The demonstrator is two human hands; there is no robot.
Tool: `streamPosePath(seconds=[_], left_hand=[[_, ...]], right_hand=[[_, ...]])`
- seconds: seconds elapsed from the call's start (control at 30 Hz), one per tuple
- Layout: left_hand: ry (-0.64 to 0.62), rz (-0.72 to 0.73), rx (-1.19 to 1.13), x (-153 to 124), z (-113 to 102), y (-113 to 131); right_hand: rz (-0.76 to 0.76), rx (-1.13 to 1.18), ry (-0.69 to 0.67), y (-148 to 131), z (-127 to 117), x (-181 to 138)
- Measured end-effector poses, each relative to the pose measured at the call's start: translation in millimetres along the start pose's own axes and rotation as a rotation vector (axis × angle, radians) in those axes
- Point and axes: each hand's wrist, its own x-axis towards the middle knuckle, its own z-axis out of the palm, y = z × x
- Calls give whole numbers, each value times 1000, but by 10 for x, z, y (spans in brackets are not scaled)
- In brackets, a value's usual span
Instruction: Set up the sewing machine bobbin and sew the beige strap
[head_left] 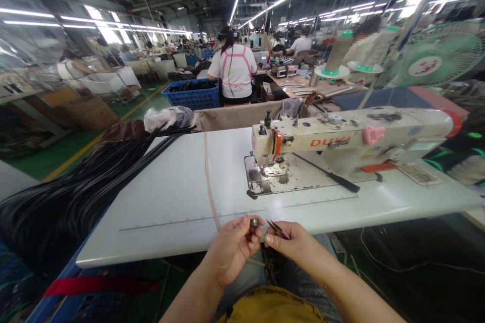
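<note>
My left hand (238, 245) pinches a small round metal bobbin case (254, 222) between thumb and fingers, just over the table's front edge. Close beside it, my right hand (290, 242) is closed around small pointed thread snips (279, 230) with a pinkish handle, blades aimed up and left toward the bobbin case. The two hands are slightly apart. Beyond them stands a cream sewing machine (322, 136), its needle area over a worn metal plate (278, 174). A black-handled screwdriver (343, 181) lies on the machine bed.
A beige strip (209, 181) crosses the white table (166, 197). Black strips (87, 181) hang over its left end. Behind are a blue crate (193, 96) and a seated person (237, 68). Thread cones (337, 53) and a green fan (432, 58) stand at right.
</note>
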Motion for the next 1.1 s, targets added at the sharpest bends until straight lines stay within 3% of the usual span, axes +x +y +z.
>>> streamPosePath(seconds=[0.1, 0.2, 0.4, 0.7, 1.1], left_hand=[[-2, -7, -7, 1, 12, 18], [14, -4, -21, 0, 24, 23], [15, 11, -15, 16, -10, -1], [28, 19, 31, -3, 36, 2], [11, 33, 38, 11, -18, -28]], right_hand=[[40, -35, 8, 14, -21, -4], [-13, -95, 43, -18, -37, 8], [-249, -518, 307, -104, -52, -37], [-742, -1046, 408, -284, 37, -183], [-865, -1241, 472, -341, 74, -221]])
